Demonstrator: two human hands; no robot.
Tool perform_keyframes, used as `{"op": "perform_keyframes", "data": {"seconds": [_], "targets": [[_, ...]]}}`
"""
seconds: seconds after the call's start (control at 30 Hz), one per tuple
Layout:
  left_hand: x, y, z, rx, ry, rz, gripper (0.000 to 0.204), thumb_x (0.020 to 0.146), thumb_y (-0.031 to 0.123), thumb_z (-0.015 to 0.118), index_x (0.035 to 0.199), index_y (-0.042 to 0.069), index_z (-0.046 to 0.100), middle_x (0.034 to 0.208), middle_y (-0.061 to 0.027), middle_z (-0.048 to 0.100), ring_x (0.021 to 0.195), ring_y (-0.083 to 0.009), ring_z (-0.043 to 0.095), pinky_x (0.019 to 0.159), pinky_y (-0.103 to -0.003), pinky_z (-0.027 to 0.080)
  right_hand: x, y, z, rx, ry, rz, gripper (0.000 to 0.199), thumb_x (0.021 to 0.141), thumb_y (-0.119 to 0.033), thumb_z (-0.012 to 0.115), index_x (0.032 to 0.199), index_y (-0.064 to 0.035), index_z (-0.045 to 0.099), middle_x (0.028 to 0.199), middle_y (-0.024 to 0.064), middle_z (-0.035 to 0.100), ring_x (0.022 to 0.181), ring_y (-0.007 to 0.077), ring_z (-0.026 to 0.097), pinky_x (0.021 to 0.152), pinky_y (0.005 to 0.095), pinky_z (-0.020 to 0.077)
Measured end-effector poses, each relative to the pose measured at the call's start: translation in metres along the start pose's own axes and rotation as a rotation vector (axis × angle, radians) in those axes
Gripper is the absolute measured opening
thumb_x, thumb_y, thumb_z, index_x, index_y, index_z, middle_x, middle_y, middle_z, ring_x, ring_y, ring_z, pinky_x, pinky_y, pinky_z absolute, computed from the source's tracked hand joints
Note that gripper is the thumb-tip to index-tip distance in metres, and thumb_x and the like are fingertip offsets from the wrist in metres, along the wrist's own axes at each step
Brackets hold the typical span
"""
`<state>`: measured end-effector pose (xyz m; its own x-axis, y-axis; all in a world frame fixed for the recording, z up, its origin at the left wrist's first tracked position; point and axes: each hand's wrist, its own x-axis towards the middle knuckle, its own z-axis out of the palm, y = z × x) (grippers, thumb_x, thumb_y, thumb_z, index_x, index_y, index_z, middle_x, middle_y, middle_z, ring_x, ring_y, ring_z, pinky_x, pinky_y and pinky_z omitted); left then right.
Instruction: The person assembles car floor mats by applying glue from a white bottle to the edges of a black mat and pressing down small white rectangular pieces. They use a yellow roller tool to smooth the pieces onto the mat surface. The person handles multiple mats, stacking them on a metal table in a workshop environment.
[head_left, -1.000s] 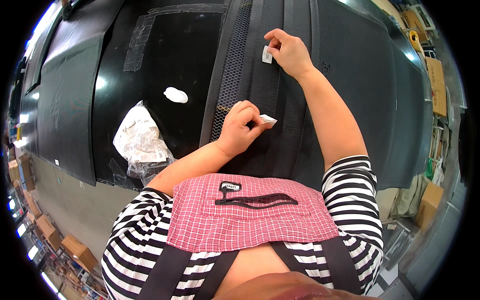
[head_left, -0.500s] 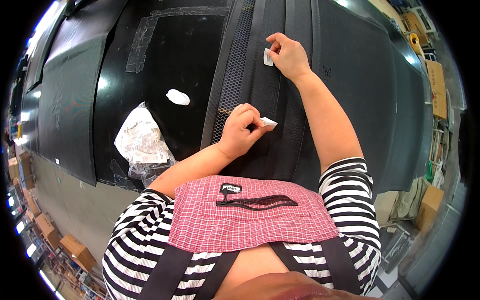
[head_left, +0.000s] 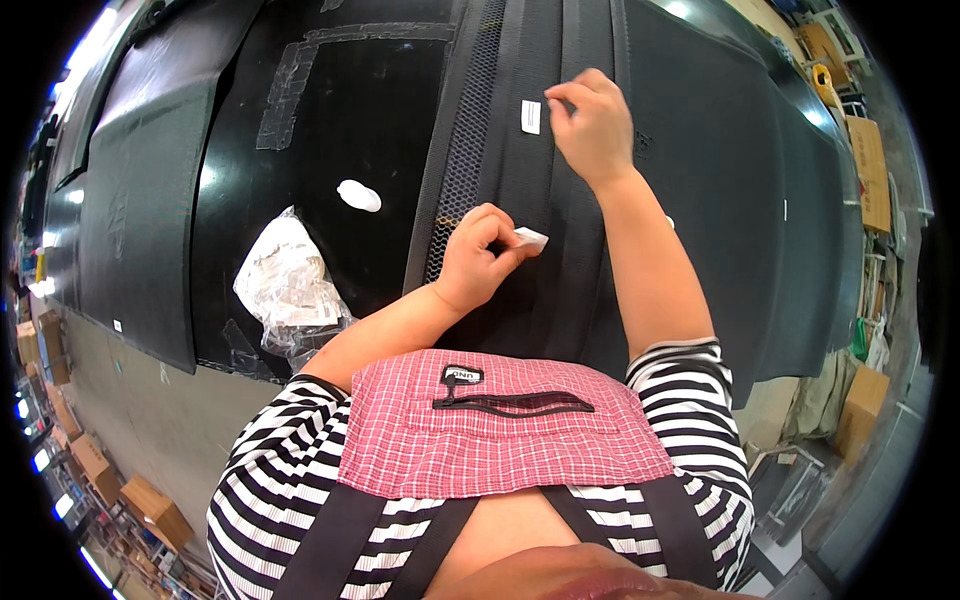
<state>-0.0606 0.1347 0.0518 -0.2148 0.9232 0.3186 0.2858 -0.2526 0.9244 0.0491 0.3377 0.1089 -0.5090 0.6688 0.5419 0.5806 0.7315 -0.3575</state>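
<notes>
Fingertips of the right hand (head_left: 592, 125) press beside a small white rectangular label (head_left: 531, 116) just left of them on the black ribbed panel (head_left: 520, 180), seemingly to seat it, while the left hand (head_left: 480, 255) pinches another small white tag (head_left: 531, 238), ready nearby

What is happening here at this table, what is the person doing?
A person in a striped shirt and red checked apron works over a large black moulded panel. The right hand has its fingertips beside a small white label stuck on the panel. The left hand pinches another small white piece lower down. A crumpled clear plastic bag and a white blob lie to the left.
</notes>
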Motion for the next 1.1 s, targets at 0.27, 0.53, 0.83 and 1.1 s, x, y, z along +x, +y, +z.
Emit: {"op": "perform_keyframes", "data": {"seconds": [0.27, 0.53, 0.83, 1.1], "targets": [[0.015, 0.025, 0.01, -0.344, -0.019, -0.272, 0.03, 0.077, 0.011, 0.087, 0.077, 0.004, 0.058, 0.083, -0.0004, 0.057, 0.071, -0.0087, 0.054, 0.064, -0.025, 0.047, -0.1, -0.071, -0.102, 0.538, -0.196, 0.305, 0.033, 0.079, -0.009, 0.082, 0.11, -0.0051, 0.072, 0.091, 0.006, 0.066, 0.08, 0.0153, 0.063, 0.066, 0.0268, 0.0488], [0.012, 0.041, 0.032, -0.764, -0.088, -0.637, 0.017, 0.087, 0.006, 0.08, 0.088, 0.005, 0.062, 0.089, -0.0019, 0.066, 0.083, -0.0095, 0.062, 0.08, -0.025, 0.052, -0.126, -0.058, -0.107, 1.097, -0.142, 0.727, 0.03, 0.089, -0.007, 0.074, 0.117, 0.0021, 0.067, 0.104, 0.0085, 0.069, 0.095, 0.0139, 0.065, 0.086, 0.027, 0.0528], [0.015, 0.041, 0.032, -0.505, -0.199, -0.591, 0.016, 0.086, 0.005, 0.079, 0.085, 0.004, 0.063, 0.089, -0.0032, 0.067, 0.082, -0.01, 0.062, 0.074, -0.025, 0.052, -0.108, -0.053, -0.118, 0.619, -0.353, 0.419, 0.021, 0.089, -0.008, 0.07, 0.109, -0.0032, 0.07, 0.099, 0.0009, 0.065, 0.087, 0.0084, 0.059, 0.077, 0.0244, 0.0477], [0.028, 0.048, 0.022, -0.456, -0.253, -0.61, 0.012, 0.09, 0.009, 0.074, 0.093, 0.004, 0.065, 0.093, -0.0027, 0.066, 0.079, -0.0091, 0.06, 0.069, -0.025, 0.05, -0.092, -0.039, -0.109, 0.74, -0.503, 0.6, 0.007, 0.087, -0.006, 0.068, 0.085, -0.0042, 0.061, 0.084, -0.0029, 0.06, 0.073, 0.0042, 0.052, 0.064, 0.0215, 0.0402]]}}
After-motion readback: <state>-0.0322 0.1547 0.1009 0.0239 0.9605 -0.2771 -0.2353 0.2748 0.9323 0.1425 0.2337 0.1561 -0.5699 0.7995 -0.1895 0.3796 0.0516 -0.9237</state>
